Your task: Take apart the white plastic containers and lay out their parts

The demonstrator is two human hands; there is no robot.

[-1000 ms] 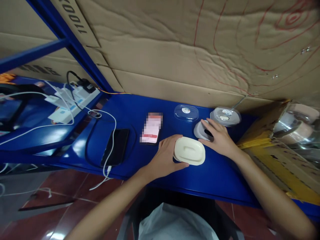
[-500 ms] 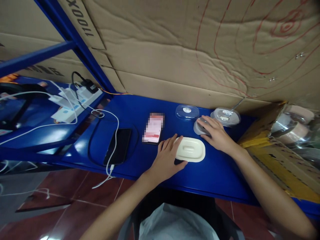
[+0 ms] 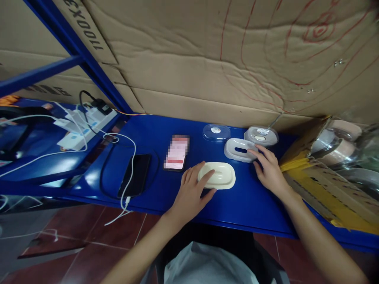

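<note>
The cream oval dish (image 3: pixel 218 175) lies flat near the front of the blue shelf (image 3: pixel 251 205), with the left hand (image 3: pixel 191 193) open and its fingertips resting on the dish's near-left rim, gripping nothing. It looks like light, stiff moulded plastic, smooth enough to slide, so I judge the raised rim at its long sides the best hold. Just behind it a white slotted piece (image 3: pixel 239 150) lies flat, touched at its right end by the loosely spread right hand (image 3: pixel 269 171), though whether those fingers press or merely rest is unclear; two clear lidded containers (image 3: pixel 216 132) stand behind, a phone (image 3: pixel 177 157) to the left.
</note>
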